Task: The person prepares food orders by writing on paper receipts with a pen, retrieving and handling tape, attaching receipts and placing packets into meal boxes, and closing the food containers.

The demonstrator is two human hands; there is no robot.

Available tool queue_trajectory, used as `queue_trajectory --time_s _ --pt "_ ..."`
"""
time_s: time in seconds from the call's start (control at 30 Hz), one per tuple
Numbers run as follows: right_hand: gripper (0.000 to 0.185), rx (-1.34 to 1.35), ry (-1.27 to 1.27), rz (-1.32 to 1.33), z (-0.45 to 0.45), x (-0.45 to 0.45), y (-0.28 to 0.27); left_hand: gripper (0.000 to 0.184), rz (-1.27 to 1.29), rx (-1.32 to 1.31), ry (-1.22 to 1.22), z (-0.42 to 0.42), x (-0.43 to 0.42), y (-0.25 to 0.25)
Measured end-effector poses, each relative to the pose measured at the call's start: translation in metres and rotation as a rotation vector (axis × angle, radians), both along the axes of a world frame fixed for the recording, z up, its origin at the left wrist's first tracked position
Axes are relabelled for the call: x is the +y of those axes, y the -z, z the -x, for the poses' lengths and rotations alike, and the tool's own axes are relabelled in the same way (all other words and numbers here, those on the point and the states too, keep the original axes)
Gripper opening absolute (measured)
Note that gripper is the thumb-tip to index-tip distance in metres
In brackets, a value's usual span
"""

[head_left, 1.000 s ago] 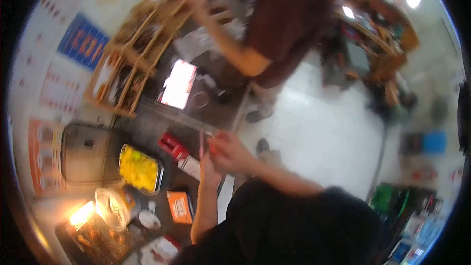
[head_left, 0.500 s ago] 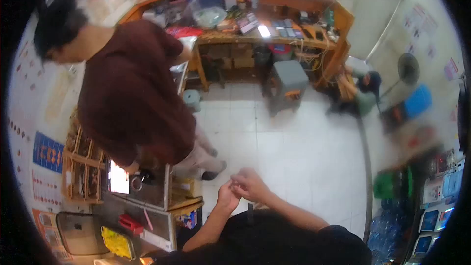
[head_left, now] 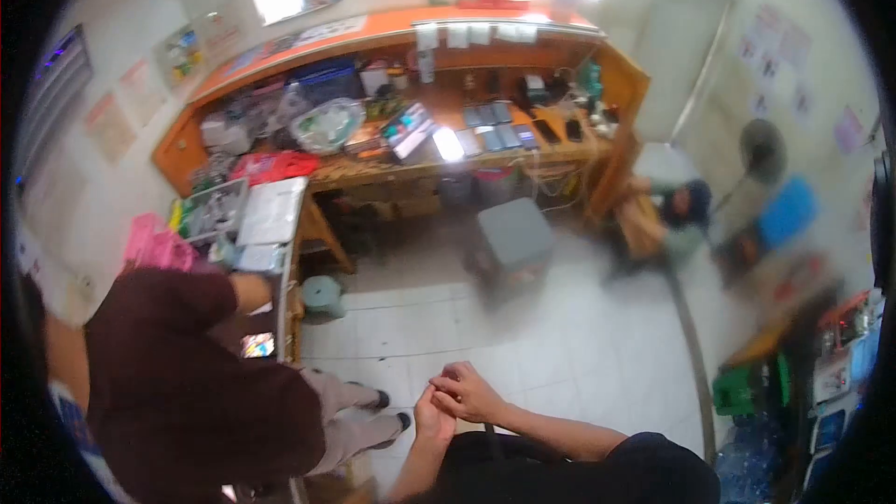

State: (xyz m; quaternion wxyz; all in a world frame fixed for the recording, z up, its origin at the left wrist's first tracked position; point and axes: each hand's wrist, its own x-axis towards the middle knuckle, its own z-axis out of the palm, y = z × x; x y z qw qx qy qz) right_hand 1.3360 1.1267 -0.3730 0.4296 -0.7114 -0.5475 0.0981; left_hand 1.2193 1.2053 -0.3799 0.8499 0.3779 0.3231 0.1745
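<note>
Low in the head view, my two hands meet in front of my body above the white tiled floor (head_left: 579,383). My left hand (head_left: 433,420) is partly closed, its fingers pointing up against the other hand. Over it curls my right hand (head_left: 471,395), its bent fingers touching the left fingertips. Anything between the fingers is hidden or too small to make out. Neither hand touches a table or a tool.
A person in a dark maroon shirt (head_left: 187,373) stands at the left counter. Ahead is a wooden workbench (head_left: 373,171) with several phones (head_left: 504,135). A grey stool (head_left: 516,231) stands before it. Another person (head_left: 677,215) sits low at right, near a fan (head_left: 763,151).
My view has tilted up, so the workbench and stool sit lower in the picture. The person in maroon now appears lower and farther left. My hands stay together.
</note>
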Motion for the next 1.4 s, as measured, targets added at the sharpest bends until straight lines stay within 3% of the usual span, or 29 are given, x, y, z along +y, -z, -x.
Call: queue_trajectory --time_s 0.07,0.13,0.2,0.3,0.47,0.53,0.6,0.63,0.73,0.77,1.03,1.23,1.33,1.4 --pt "0.029 -0.036 0.045 0.069 -0.065 -0.002 -0.021 0.035 0.441 -0.207 0.006 -0.075 0.012 0.026" --pt "0.031 -0.149 0.185 -0.066 -0.113 -0.013 -0.027 0.031 0.146 -0.336 0.129 -0.147 0.006 0.016" --pt "0.033 -0.104 0.248 -0.059 -0.162 -0.02 -0.042 0.028 0.508 -0.169 0.144 -0.202 0.003 -0.025" --pt "0.034 -0.166 0.363 -0.088 -0.243 -0.02 -0.055 0.029 0.517 -0.177 0.213 -0.291 0.008 -0.033" --pt "0.038 -0.115 0.249 -0.074 -0.38 -0.007 -0.037 0.043 0.373 -0.212 0.232 -0.405 0.014 -0.043" --pt "0.04 -0.037 0.211 -0.123 -0.415 0.016 -0.034 0.05 0.362 -0.195 0.197 -0.434 0.028 -0.031" --pt "0.041 0.217 0.119 -0.092 -0.438 0.046 -0.033 0.056 0.429 -0.256 -0.047 -0.457 0.042 -0.025" --pt "0.042 0.238 0.045 -0.108 -0.448 0.062 -0.034 0.06 0.47 -0.303 -0.141 -0.471 0.05 -0.047" --pt "0.04 0.178 -0.01 -0.18 -0.472 0.103 -0.045 0.062 0.499 -0.508 -0.257 -0.503 0.084 -0.052" --pt "0.041 0.086 -0.002 -0.17 -0.479 0.114 -0.041 0.062 0.527 -0.451 -0.299 -0.508 0.092 -0.054" --pt "0.047 0.056 0.011 -0.1 -0.553 0.157 -0.079 0.063 0.405 -0.449 -0.169 -0.583 0.143 -0.078" --pt "0.056 0.086 -0.236 -0.027 -0.626 0.183 -0.076 0.063 0.273 -0.492 -0.234 -0.639 0.161 -0.069" --pt "0.057 0.176 -0.365 0.039 -0.661 0.187 -0.058 0.063 0.233 -0.402 -0.332 -0.665 0.158 -0.057" --pt "0.057 0.21 -0.466 0.076 -0.695 0.185 -0.046 0.06 0.065 -0.288 -0.284 -0.692 0.152 -0.053"
